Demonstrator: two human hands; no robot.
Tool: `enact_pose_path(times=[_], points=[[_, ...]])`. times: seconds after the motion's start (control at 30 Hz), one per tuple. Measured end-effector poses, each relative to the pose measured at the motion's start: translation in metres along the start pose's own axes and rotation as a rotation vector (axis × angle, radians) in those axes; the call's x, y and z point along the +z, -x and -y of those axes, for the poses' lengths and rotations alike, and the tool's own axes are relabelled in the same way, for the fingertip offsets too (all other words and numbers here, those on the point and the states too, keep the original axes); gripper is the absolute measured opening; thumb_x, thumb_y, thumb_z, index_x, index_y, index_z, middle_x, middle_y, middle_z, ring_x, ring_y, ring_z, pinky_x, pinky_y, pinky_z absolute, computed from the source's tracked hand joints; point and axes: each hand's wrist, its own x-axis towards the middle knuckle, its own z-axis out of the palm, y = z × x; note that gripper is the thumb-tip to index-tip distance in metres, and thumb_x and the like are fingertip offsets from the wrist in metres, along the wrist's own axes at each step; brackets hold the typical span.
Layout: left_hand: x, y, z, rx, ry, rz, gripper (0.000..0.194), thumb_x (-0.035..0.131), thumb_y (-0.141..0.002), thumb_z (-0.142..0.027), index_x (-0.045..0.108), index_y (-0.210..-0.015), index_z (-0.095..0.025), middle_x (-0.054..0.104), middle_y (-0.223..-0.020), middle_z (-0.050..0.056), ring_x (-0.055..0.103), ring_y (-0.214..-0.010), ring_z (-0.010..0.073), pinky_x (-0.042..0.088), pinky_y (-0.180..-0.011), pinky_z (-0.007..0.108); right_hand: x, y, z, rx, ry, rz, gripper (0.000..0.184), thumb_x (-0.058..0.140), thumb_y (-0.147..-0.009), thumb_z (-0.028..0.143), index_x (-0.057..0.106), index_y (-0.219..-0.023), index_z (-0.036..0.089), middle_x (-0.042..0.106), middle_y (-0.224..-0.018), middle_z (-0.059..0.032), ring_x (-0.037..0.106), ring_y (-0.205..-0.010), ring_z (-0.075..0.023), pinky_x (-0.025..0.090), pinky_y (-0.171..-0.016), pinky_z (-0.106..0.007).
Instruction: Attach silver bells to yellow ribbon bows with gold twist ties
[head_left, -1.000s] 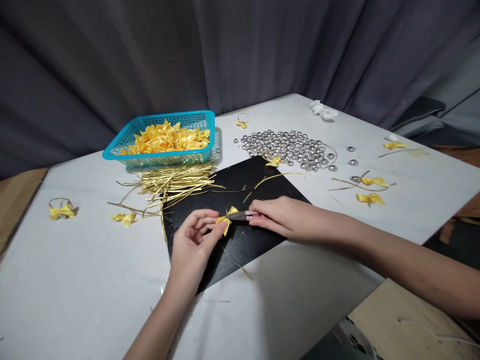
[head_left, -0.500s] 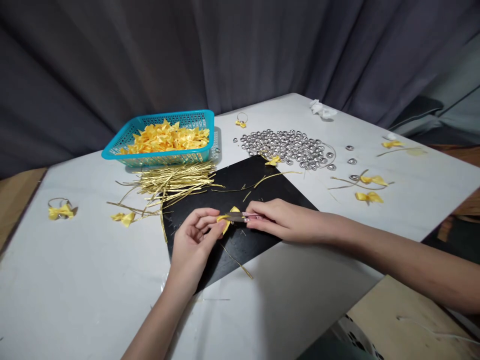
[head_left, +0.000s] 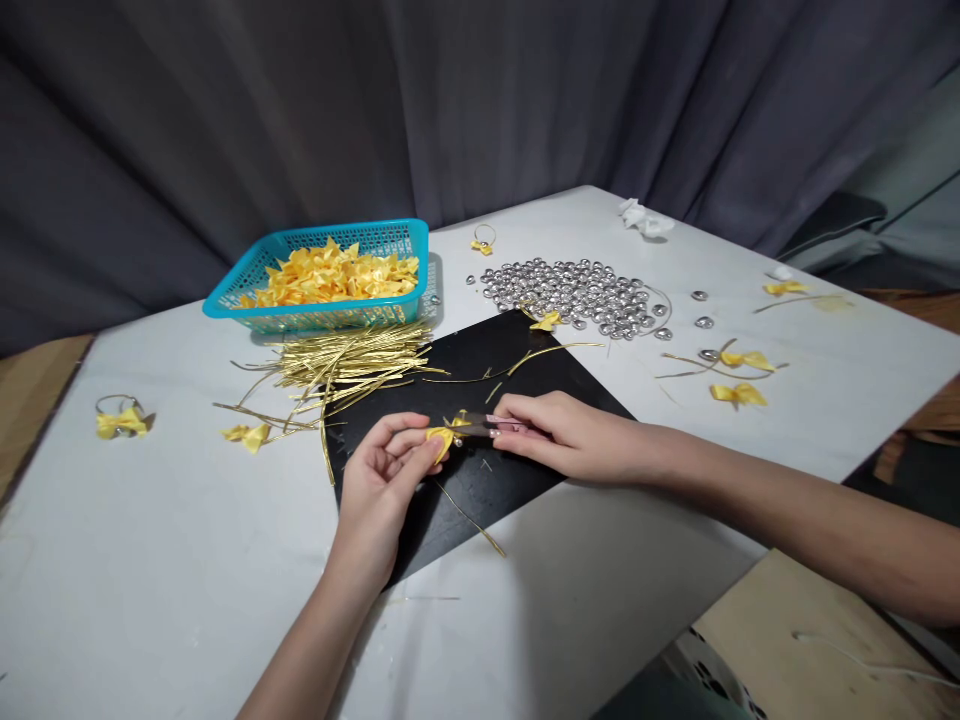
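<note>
My left hand (head_left: 390,465) pinches a yellow ribbon bow (head_left: 440,440) between thumb and fingers, just above the black mat (head_left: 517,380). A small silver bead shows at the bow's lower right side. In my right hand (head_left: 547,432) is a pair of small scissors (head_left: 474,425) with pink handles and grey metal blades. The blades point left and meet the right side of the bow; whether they touch ribbon or wire is too small to tell. A loose gold twist tie (head_left: 474,522) lies on the mat below my hands, its end over the mat's front edge.
A blue basket (head_left: 315,318) full of yellow bows stands at the back left, with a pile of gold ties (head_left: 349,358) before it. Many silver beads (head_left: 570,290) lie behind the mat. Finished-looking bows (head_left: 120,420) and loose bows (head_left: 739,394) rest at both sides.
The scissors and my right hand have shifted slightly up. The bow in my left hand has turned and moved a little left; its silver bead is now plainer to see.
</note>
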Motion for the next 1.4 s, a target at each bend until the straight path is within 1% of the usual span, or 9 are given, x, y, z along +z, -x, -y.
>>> enact_pose_path(times=[0.07,0.2,0.4,0.5,0.63,0.7,1.0,1.17,1.4], points=[[0.0000,0.0005,0.0004,0.004,0.000,0.003,0.034,0.081,-0.058,-0.023,0.061,-0.083,-0.015,0.067,-0.064,-0.004,0.059,-0.055,0.0053,0.046,-0.056,0.013,0.0000,0.0007,0.0002,-0.005,-0.007,0.015,0.027,0.041,-0.092,0.038,0.040,-0.075,0.017,0.046,-0.065,0.0027,0.039,-0.055,-0.0081,0.030,-0.053,-0.021],[-0.0005,-0.0001,0.0015,0.025,-0.017,0.020,0.032,0.080,-0.059,-0.023,0.061,-0.083,-0.016,0.067,-0.065,-0.004,0.060,-0.057,0.0055,0.047,-0.057,0.013,-0.0003,0.0016,0.0023,0.008,0.004,0.052,0.026,0.040,-0.093,0.038,0.043,-0.078,0.016,0.048,-0.066,0.0018,0.041,-0.056,-0.0083,0.030,-0.054,-0.021],[-0.0007,-0.0002,0.0020,0.035,-0.040,0.031,0.031,0.080,-0.059,-0.024,0.060,-0.082,-0.015,0.066,-0.065,-0.004,0.060,-0.059,0.0050,0.047,-0.058,0.012,-0.0006,0.0012,0.0033,0.019,0.034,0.055,0.027,0.039,-0.093,0.037,0.048,-0.081,0.015,0.049,-0.065,0.0012,0.042,-0.055,-0.0086,0.030,-0.054,-0.021],[-0.0008,-0.0001,0.0026,0.035,-0.030,0.013,0.031,0.080,-0.059,-0.024,0.061,-0.082,-0.016,0.066,-0.065,-0.005,0.058,-0.057,0.0040,0.046,-0.056,0.011,0.0000,0.0009,0.0011,-0.001,0.014,0.025,0.027,0.039,-0.093,0.035,0.048,-0.079,0.015,0.047,-0.063,0.0022,0.040,-0.055,-0.0080,0.030,-0.054,-0.021],[-0.0013,-0.0006,0.0032,0.039,-0.022,0.014,0.030,0.079,-0.061,-0.025,0.061,-0.083,-0.016,0.066,-0.068,-0.004,0.058,-0.058,0.0040,0.046,-0.057,0.011,0.0000,0.0012,-0.0018,-0.034,-0.033,-0.070,0.028,0.039,-0.093,0.035,0.047,-0.076,0.015,0.042,-0.060,0.0041,0.037,-0.054,-0.0070,0.029,-0.053,-0.020],[-0.0013,-0.0004,0.0031,0.043,-0.033,0.019,0.029,0.079,-0.061,-0.025,0.062,-0.083,-0.016,0.065,-0.068,-0.004,0.057,-0.058,0.0041,0.046,-0.057,0.012,-0.0004,0.0019,-0.0022,-0.045,-0.038,-0.079,0.028,0.042,-0.092,0.036,0.044,-0.074,0.016,0.042,-0.060,0.0044,0.036,-0.053,-0.0066,0.029,-0.052,-0.019],[-0.0003,-0.0009,0.0042,0.120,-0.107,0.049,0.026,0.077,-0.064,-0.026,0.062,-0.084,-0.017,0.064,-0.070,-0.004,0.055,-0.063,0.0051,0.044,-0.057,0.012,0.0009,0.0033,-0.0006,-0.002,0.020,0.015,0.029,0.044,-0.091,0.039,0.039,-0.072,0.018,0.042,-0.060,0.0048,0.034,-0.051,-0.0062,0.027,-0.050,-0.019],[-0.0031,-0.0024,0.0071,0.178,-0.152,0.092,0.020,0.073,-0.069,-0.024,0.062,-0.086,-0.019,0.064,-0.075,-0.004,0.056,-0.068,0.0052,0.044,-0.060,0.011,0.0004,0.0027,-0.0006,-0.016,0.016,0.016,0.027,0.043,-0.091,0.037,0.042,-0.074,0.017,0.043,-0.060,0.0044,0.036,-0.052,-0.0061,0.028,-0.051,-0.019],[-0.0035,-0.0003,0.0053,0.147,-0.141,0.106,0.022,0.073,-0.069,-0.024,0.061,-0.087,-0.019,0.064,-0.074,-0.004,0.056,-0.067,0.0053,0.044,-0.059,0.012,0.0020,0.0021,-0.0013,-0.033,-0.014,0.003,0.027,0.043,-0.091,0.036,0.048,-0.076,0.015,0.042,-0.059,0.0042,0.036,-0.051,-0.0063,0.027,-0.051,-0.019]])
